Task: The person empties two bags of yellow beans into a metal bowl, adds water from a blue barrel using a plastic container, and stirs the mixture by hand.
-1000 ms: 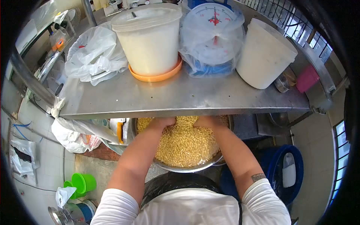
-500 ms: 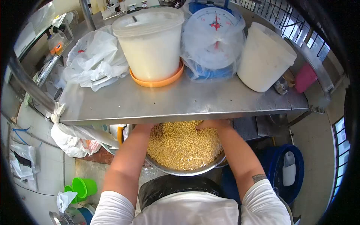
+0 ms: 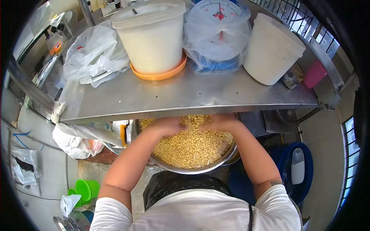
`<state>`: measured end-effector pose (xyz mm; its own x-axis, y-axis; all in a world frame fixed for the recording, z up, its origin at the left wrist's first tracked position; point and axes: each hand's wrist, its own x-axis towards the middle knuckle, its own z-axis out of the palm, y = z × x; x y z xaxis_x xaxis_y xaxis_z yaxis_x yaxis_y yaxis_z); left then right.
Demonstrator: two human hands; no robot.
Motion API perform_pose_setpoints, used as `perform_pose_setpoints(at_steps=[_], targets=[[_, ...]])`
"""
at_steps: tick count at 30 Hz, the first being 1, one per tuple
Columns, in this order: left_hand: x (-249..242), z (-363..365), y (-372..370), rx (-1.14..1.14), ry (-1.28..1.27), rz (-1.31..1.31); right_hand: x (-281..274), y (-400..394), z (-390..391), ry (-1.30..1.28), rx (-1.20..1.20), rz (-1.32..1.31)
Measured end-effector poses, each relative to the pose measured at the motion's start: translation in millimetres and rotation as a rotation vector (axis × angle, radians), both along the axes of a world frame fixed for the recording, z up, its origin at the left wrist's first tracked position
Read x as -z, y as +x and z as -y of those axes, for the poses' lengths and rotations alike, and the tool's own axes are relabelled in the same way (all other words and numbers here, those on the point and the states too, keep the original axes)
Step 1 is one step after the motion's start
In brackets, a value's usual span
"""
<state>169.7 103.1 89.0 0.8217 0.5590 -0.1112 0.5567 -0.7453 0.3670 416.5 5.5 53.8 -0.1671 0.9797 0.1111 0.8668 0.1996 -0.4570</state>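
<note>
A wide metal bowl (image 3: 189, 171) under the steel shelf holds a heap of pale yellow beans (image 3: 189, 148), wet-looking and perhaps soybeans. My left hand (image 3: 169, 125) is on the left side of the heap, blurred by motion, its fingers partly among the beans. Opposite it, my right hand (image 3: 219, 122) touches the beans with its fingertips turned inward. Both hands lie near the shelf's front edge, and their fingers are too smeared or buried to show their shape. A narrow strip of beans shows between them.
The steel shelf (image 3: 162, 102) overhangs the bowl's far side. On it stand a lidded white tub (image 3: 150, 42), a plastic-wrapped dial scale (image 3: 217, 34) and another white bucket (image 3: 271, 50). A blue barrel (image 3: 307, 181) is at the right; green buckets (image 3: 88, 189) are at lower left.
Both hands have lifted and come into fuller view, closer together over the beans, with forearms bent more outward. The view has tipped so the shelf and bowl sit slightly higher.
</note>
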Motion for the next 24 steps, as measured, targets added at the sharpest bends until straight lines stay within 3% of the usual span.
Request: perform_pose_setpoints(at_steps=[1, 2, 4, 5, 8, 12, 14, 17, 18, 20, 24], targets=[[19, 12, -5, 0.006, 0.008, -0.089, 11, -1, 6, -0.195, -0.076, 0.103], [21, 31, -9, 0.006, 0.011, -0.092, 7, -13, 19, -0.193, -0.076, 0.1], [18, 63, -12, -0.06, 0.025, -0.463, -9, -42, 43, -0.596, 0.05, 0.352], [22, 65, -10, -0.059, 0.023, -0.467, 5, -41, 44, -0.598, 0.048, 0.348], [40, 58, -1, -0.126, -0.088, -0.474, 38, -34, 33, -0.483, 0.135, 0.121], [82, 31, 15, -0.271, -0.087, -0.405, 87, -19, -3, -0.437, 0.279, 0.033], [83, 10, 14, -0.437, -0.349, -0.1, 67, -11, -18, -0.451, 0.3, -0.406], [48, 18, -4, -0.261, -0.169, -0.006, -60, -20, 14, -0.615, 0.363, -0.507], [21, 26, -9, -0.242, -0.196, -0.048, -45, -8, 12, -0.621, 0.365, -0.511], [6, 35, -24, -0.294, -0.198, 0.0, -1, 31, 10, -0.059, 0.297, 0.036], [26, 52, -40, -0.464, -0.054, 0.037, 29, 91, 16, -0.058, 0.355, -0.05]])
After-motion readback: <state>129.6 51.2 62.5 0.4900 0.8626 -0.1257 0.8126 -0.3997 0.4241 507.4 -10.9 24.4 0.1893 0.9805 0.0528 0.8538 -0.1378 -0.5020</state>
